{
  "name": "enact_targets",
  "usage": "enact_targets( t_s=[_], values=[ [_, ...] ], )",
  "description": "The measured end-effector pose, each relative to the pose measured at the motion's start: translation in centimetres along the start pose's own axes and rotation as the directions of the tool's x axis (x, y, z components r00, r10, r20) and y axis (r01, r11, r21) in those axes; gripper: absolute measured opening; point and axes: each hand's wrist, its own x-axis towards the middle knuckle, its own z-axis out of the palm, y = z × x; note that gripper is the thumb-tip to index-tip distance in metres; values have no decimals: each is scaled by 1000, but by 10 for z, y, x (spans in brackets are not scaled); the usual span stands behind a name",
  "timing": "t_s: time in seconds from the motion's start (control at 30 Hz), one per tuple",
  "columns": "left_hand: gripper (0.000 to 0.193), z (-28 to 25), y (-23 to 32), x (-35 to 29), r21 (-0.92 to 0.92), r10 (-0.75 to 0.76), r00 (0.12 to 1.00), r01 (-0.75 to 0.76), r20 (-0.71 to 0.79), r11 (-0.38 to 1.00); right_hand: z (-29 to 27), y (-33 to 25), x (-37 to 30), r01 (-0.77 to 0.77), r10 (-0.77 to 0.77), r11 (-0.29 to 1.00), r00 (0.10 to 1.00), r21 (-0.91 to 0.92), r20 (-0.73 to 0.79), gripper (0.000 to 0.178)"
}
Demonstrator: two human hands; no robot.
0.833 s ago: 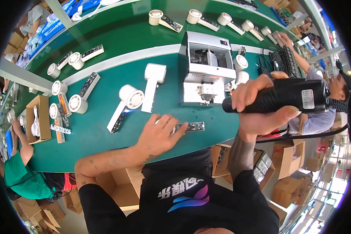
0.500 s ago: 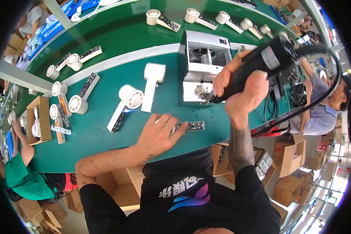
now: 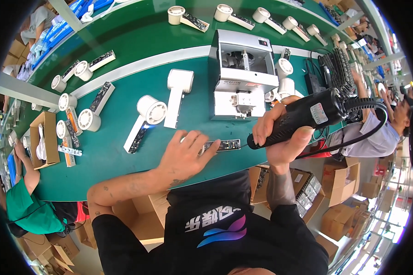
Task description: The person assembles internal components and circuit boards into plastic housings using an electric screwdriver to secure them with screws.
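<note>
A black corded electric screwdriver [image 3: 303, 117] lies tilted, tip near-left, just right of a narrow dark circuit-board strip [image 3: 222, 145] flat on the green belt's near edge.

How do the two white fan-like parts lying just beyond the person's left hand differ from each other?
The round-headed white part shows a grilled circular head; the squarer white part shows a plain, closed face. The first lies slanted with a dark strip open along its handle; the second lies almost straight, handle all white. Both rest untouched on the green belt.

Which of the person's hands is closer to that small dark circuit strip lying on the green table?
Left. The left hand rests on the circuit strip, pinning one end. The right hand grips a black electric screwdriver just right of the strip, above it.
</note>
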Motion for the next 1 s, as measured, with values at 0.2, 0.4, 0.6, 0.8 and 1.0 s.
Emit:
enact_targets(
  t_s=[0.2, 0.4, 0.6, 0.8, 1.0],
  values=[
    [37, 0, -1, -1, -4, 1, 1000, -1, 0, 1000, -2, 1, -6, 39, -38, 996, 999, 75, -25, 82],
    [38, -1, 0, 0, -4, 6, 1000, -6, -5, 1000, -3, 1, -9, 39, -36, 996, 999, 82, -38, 82],
    [39, 1, 0, -4, 22, -15, 999, 14, 31, 1000, -3, -2, -13, 47, -43, 994, 998, 95, -38, 83],
    [39, -1, -1, -4, 39, -3, 999, 2, 42, 999, -1, 3, -14, 28, -28, 997, 1000, 74, 7, 79],
    [39, 0, -1, -3, 25, -13, 1000, 13, 19, 1000, -2, 5, -19, 72, -74, 994, 997, 82, 26, 75]
  ],
)
